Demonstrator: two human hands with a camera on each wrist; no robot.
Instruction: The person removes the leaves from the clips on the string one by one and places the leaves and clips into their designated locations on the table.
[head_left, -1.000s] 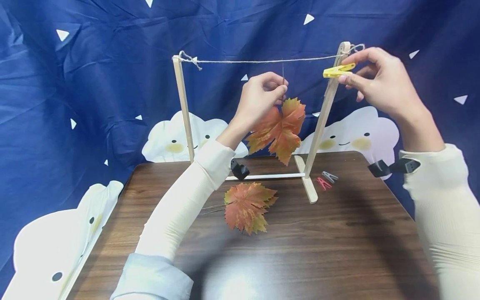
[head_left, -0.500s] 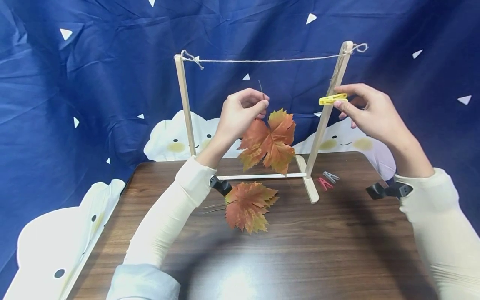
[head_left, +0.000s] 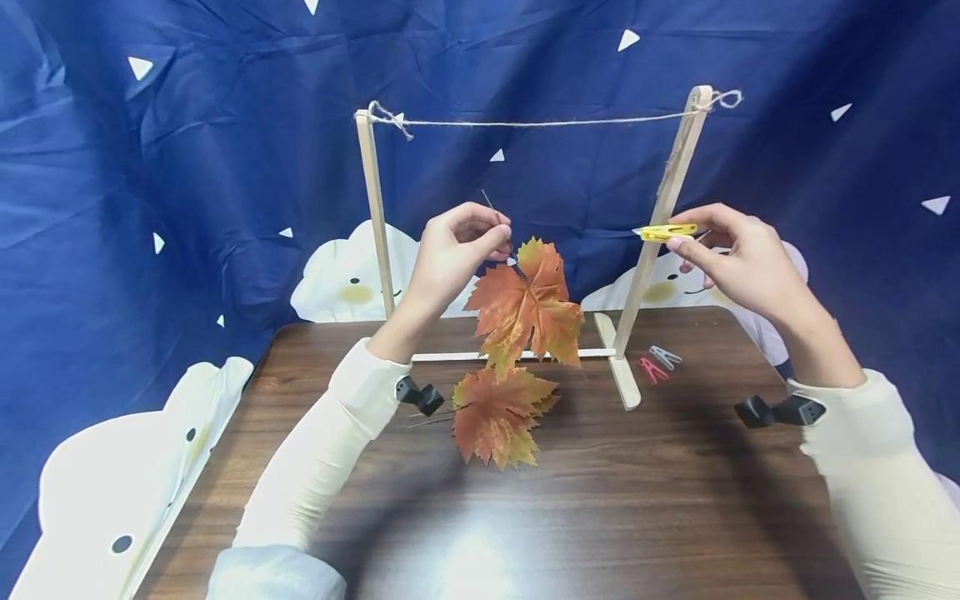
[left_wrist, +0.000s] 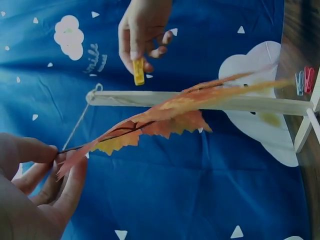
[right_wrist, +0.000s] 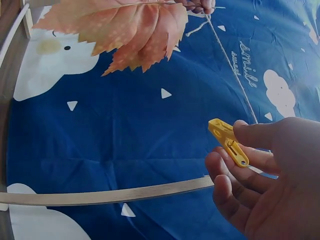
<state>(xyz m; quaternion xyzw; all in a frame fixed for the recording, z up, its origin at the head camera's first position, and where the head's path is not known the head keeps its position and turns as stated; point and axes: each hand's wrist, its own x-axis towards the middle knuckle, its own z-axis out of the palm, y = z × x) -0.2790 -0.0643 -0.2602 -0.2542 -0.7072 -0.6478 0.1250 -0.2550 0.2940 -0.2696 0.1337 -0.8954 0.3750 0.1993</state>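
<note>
while pinched by its stem, leaf [head_left: 527, 306] below left hand [head_left: 450, 254]; yellow clothespin [head_left: 667, 232] in right hand [head_left: 738, 262] fingertips.

A wooden frame [head_left: 525, 354] stands at the back of the counter [head_left: 637, 500], with a string [head_left: 540, 123] stretched between the tops of its two posts. Before the frame, the left hand [head_left: 450, 258] holds a leaf [head_left: 525, 308] by its stem, below the string. A second leaf [head_left: 495, 412] lies on the counter under it. The right hand [head_left: 738, 262] holds a clothespin [head_left: 667, 232] beside the right post. Two more clothespins [head_left: 657, 364] lie on the counter right of the frame's foot. A cloth [head_left: 187, 167] hangs behind.
</note>
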